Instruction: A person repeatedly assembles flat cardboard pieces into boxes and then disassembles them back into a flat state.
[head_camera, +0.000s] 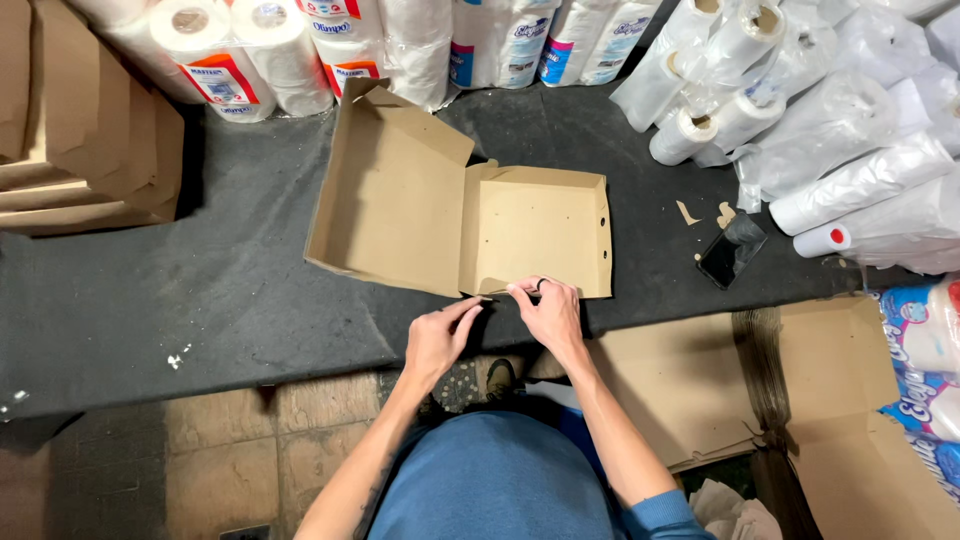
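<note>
A brown cardboard box (470, 215) is lying open on the dark table (200, 290), its lid side tilting up to the left and its shallower tray side sitting to the right. Both hands are working at the tray's near edge. The left hand (437, 340) is reaching up to the lower corner, thumb and forefinger pinching together at a small flap of the cardboard. The right hand (548, 312), wearing a dark ring, is pressing against the same near edge just beside it, its fingers (522, 292) curling together on the rim of the box.

A black phone (730, 252) is resting on the table to the right of the box, well apart from it, with a few cardboard scraps (705, 213) lying near it. Rolls of clear plastic bags (800, 110) are piling up in the far right corner, and wrapped packs of paper rolls (250, 50) are standing along the far edge. A stack of flat cardboard sheets (80, 140) is sitting at the left end of the table. More flattened cardboard (700, 380) is lying below the table's near edge on the right, beside the person's blue sleeve.
</note>
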